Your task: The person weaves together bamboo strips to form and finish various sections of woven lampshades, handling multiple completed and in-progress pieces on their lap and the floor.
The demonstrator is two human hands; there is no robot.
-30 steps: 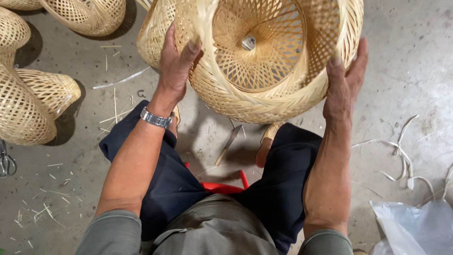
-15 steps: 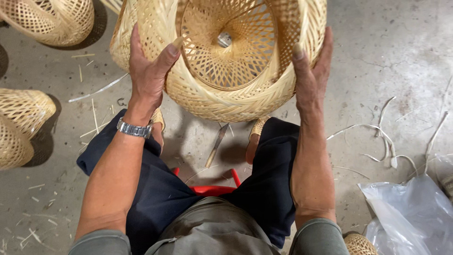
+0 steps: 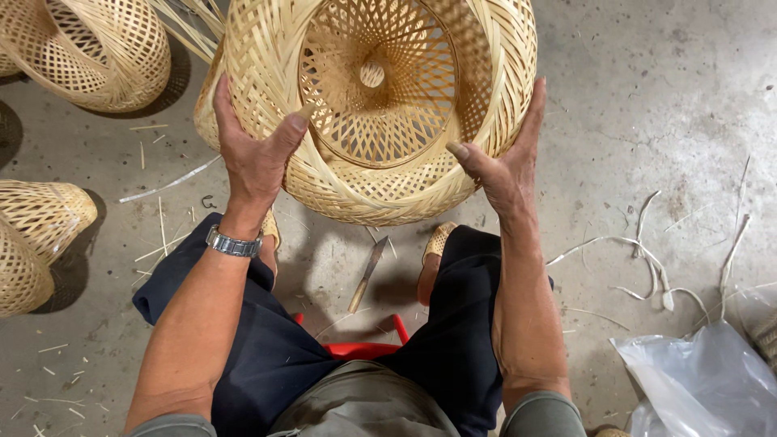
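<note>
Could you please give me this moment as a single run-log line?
left hand: grips woven bamboo basket at rim | right hand: grips opposite rim | basket: off the concrete floor, opening toward camera | knife: on floor between feet

Head cam, looking steeply down, close on hands (image 3: 380, 162).

Soft, even daylight fills the room. The basket (image 3: 372, 105) throws a faint shadow on the concrete floor (image 3: 647, 97) towards six o'clock; darker shadows sit beside the baskets at nine o'clock. No glare. Focus is sharp throughout, edges slightly stretched.
</note>
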